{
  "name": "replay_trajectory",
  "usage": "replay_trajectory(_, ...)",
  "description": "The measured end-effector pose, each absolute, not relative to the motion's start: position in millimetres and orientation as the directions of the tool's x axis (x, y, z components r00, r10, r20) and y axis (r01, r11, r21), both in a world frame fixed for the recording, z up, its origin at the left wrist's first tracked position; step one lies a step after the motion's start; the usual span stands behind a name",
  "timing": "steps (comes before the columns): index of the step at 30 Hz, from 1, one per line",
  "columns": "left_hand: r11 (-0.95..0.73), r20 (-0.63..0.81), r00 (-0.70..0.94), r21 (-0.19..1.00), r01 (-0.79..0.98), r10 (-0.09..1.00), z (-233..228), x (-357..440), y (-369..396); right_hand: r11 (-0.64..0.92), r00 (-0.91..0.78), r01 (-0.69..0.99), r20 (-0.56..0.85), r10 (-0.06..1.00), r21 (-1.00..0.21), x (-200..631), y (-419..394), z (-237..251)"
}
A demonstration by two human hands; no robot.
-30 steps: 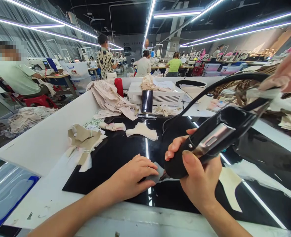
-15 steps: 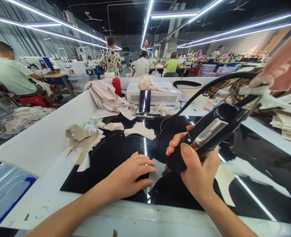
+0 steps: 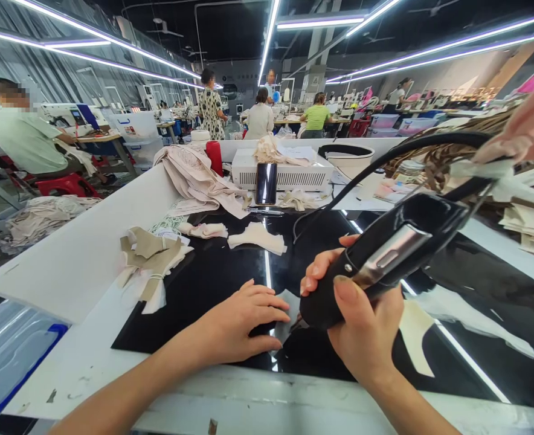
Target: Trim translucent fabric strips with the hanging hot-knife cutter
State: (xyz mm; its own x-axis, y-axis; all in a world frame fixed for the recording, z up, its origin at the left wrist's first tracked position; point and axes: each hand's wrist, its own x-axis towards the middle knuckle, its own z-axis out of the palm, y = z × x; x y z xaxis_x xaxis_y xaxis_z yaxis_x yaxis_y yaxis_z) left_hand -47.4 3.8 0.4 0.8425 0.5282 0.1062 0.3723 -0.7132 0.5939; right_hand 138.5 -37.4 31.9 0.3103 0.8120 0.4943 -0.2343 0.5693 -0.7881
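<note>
Partly, the left hand (image 3: 244, 320) hides the grey sheet (image 3: 286, 330).

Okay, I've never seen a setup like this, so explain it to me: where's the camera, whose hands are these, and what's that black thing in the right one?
There's no robot: these are a worker's two bare hands, seen by a camera worn on the head, looking forward and down. The right hand grips a black handheld tool with a metal strip along it; its exact type is hard to tell. The left hand, fingers spread, is beside a sheer grey piece near the tool's tip. On the glossy black sheet lies a cream cut piece. Behind, a phone stands before a white vented box.
</note>
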Motion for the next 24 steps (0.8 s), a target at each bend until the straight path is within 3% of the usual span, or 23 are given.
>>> replay_trajectory(18, -0.701, 0.079, 0.854, 0.613, 0.365, 0.514, -1.7, -50.0, 5.8, 0.544, 0.251, -0.292, 0.486, 0.837, -0.787, 129.4, -48.8, 29.2)
replay_trajectory(24, -0.728, 0.144, 0.838, 0.584, 0.358, 0.527, 1.2, -50.6, 3.9, 0.561, 0.303, -0.250, 0.487, 0.819, -0.789, 143.4, -44.2, 38.2)
